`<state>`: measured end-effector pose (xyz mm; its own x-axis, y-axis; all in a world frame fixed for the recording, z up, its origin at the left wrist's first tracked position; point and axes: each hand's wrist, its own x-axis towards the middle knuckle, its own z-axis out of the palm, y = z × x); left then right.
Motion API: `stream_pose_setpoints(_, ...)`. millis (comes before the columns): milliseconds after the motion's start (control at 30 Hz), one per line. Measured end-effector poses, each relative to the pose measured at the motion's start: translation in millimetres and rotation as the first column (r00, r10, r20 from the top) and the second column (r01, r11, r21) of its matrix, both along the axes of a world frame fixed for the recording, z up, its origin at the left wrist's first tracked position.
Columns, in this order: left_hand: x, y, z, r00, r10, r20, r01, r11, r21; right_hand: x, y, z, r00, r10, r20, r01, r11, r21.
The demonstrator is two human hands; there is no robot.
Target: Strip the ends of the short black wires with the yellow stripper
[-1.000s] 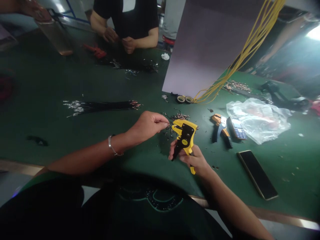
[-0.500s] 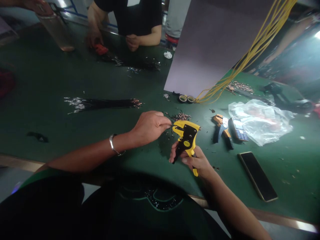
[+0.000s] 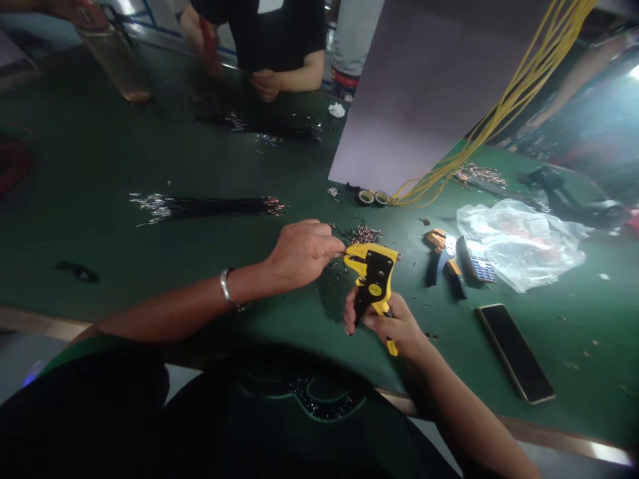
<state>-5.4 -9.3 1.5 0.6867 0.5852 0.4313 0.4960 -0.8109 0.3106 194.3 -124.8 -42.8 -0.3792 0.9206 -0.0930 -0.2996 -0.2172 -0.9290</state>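
Tool (image 3: 377,269) is in my right hand (image 3: 397,322), just above the table (image 3: 114,153), with its mouth (image 3: 353,265) facing my left hand (image 3: 304,253). I think it is hard and stiff, a bit heavy on top, and not easy to break. The best place to hold it is low, on the handles (image 3: 392,346). My right hand curls around them, with its arm (image 3: 464,392) coming from the lower right. The left arm (image 3: 170,309) slants in from the other side, fingertips (image 3: 339,247) pinched together by the mouth. From far away, I can't tell what's between them.
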Motion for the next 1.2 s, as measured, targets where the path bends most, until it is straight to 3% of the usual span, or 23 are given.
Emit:
stream_pose_setpoints(233,-0.5,1.3,-1.9,1.0,-0.008,0.022,0.008,1.0,0.006,0.5,-1.2,-4.6,1.0,-0.011,-0.019,0.012,1.0,0.019)
stream_pose_setpoints(1200,-0.8,9.8,-3.6,0.995,-0.079,0.054,0.078,0.997,0.011,-4.2,-2.6,-7.8,0.996,-0.078,-0.034,0.074,0.992,-0.101)
